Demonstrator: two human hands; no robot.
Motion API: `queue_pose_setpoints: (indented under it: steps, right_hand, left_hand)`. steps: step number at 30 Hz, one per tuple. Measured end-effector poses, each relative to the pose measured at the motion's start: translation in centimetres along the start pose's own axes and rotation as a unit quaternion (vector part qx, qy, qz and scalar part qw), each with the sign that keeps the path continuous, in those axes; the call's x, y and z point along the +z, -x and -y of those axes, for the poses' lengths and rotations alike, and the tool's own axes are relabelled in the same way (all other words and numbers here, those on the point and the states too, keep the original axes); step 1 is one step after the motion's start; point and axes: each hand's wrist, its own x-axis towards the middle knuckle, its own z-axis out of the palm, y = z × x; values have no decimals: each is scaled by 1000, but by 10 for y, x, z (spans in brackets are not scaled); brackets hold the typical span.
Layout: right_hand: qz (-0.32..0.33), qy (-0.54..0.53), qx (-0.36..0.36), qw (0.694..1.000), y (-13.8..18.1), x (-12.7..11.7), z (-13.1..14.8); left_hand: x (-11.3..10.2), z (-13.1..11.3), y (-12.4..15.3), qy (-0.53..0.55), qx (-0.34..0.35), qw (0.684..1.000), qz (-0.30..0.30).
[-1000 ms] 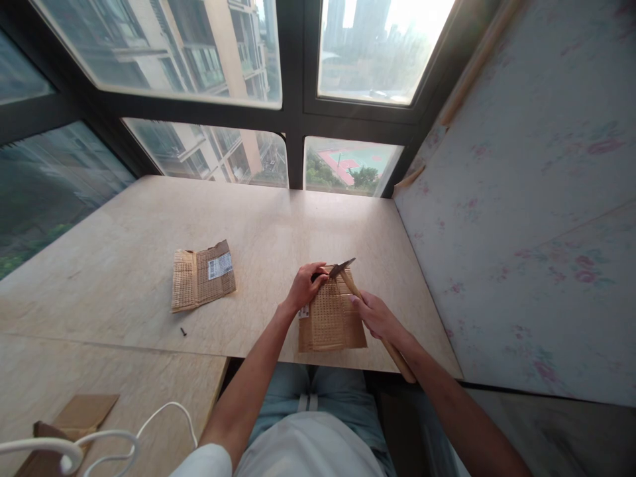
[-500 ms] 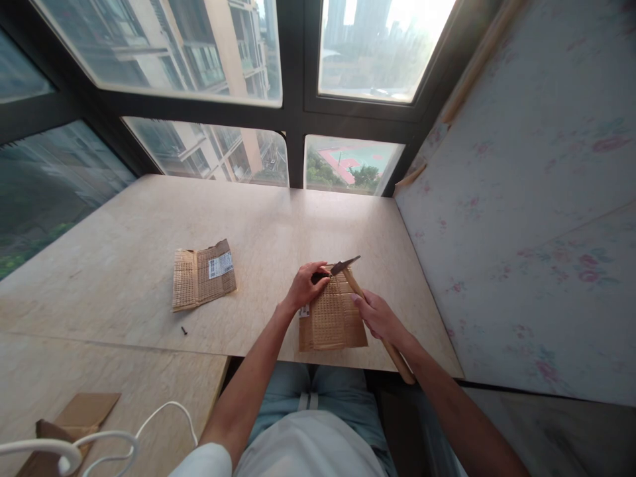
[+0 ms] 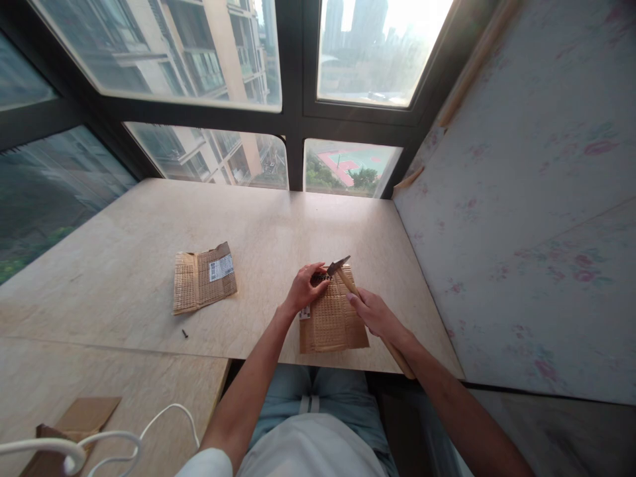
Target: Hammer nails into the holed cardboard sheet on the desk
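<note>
My right hand (image 3: 375,311) is closed around the wooden handle of a hammer (image 3: 349,283). Its dark metal head sits close to the fingertips of my left hand (image 3: 304,288); whether it touches anything there I cannot tell. Thumb and fingers of the left hand curl around a small dark, bumpy object (image 3: 319,278), too small and covered to name. Both lie over a piece of corrugated cardboard (image 3: 332,324) with a label partly showing at its left edge.
A second creased cardboard piece (image 3: 199,281) with a white label lies to the left, and a small dark screw (image 3: 185,334) in front of it. Brown cardboard (image 3: 92,417) and a white cable (image 3: 171,407) are at lower left. Windows and a papered wall (image 3: 521,232) border the tabletop.
The hammer head has shifted slightly left and closer to my left fingers, with my right hand moving along. My left hand stays about where it was.
</note>
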Motion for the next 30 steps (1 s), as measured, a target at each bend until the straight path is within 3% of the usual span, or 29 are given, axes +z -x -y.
queue_pose_setpoints:
  steps: [13,24,27,30]
  right_hand:
    - [5,41,-40,998,-9,8,-4]
    - [-2,29,-49,998,-11,8,-1]
    - [-3,9,-49,999,-8,9,1]
    - [-3,-66,-15,998,5,10,3]
  left_hand:
    - [-9,0,5,-84,23,996,-11]
    - [-11,0,6,-83,27,996,-4]
    - [-20,-4,12,-95,23,995,-29]
    - [-42,-3,35,-128,-17,987,-94]
